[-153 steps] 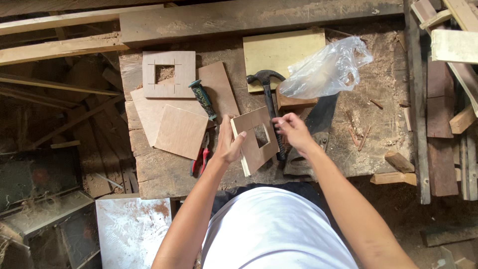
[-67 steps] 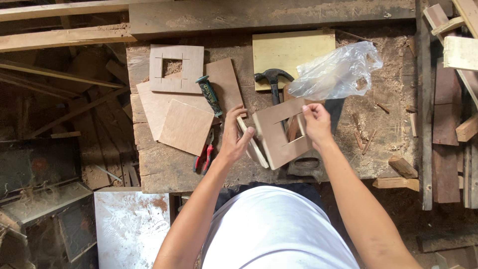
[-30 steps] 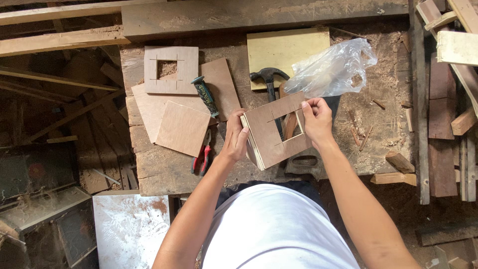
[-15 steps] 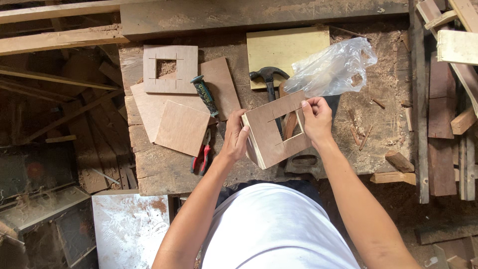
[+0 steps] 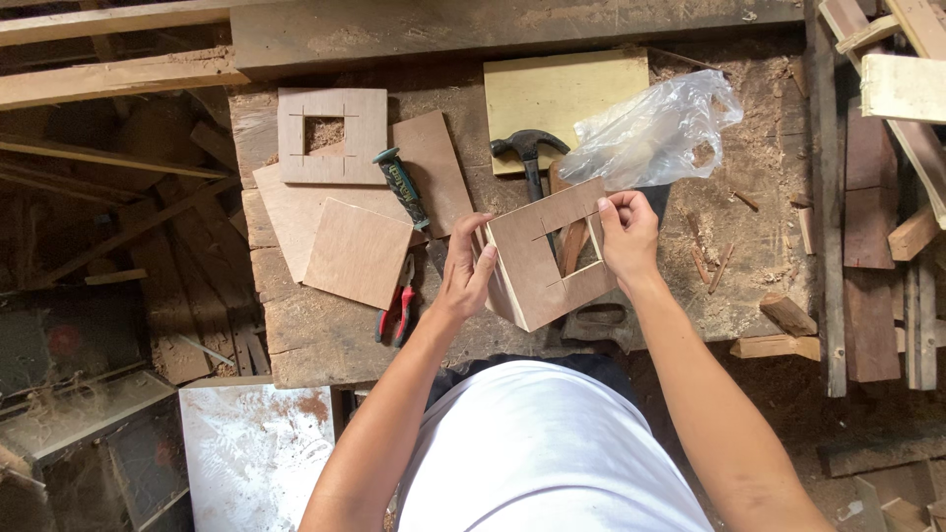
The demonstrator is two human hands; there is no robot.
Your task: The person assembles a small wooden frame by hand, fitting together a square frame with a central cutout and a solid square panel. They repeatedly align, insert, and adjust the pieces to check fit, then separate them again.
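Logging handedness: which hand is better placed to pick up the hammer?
Probably right. The right hand pinches the square wooden frame's top corner beside the black-headed hammer; the left hand grips the frame's far edge.

Square frame (image 5: 537,258): reddish-brown plywood face, pale layered edge. Second frame (image 5: 331,135): light tan. Loose panels (image 5: 357,252): warm brown, faint grain. Board (image 5: 562,94): pale yellow. Hammer (image 5: 529,155): black head. Pliers (image 5: 396,313): red handles. Bag (image 5: 655,133): clear, whitish sheen. Desk (image 5: 315,340): weathered grey-brown, sawdust-speckled.
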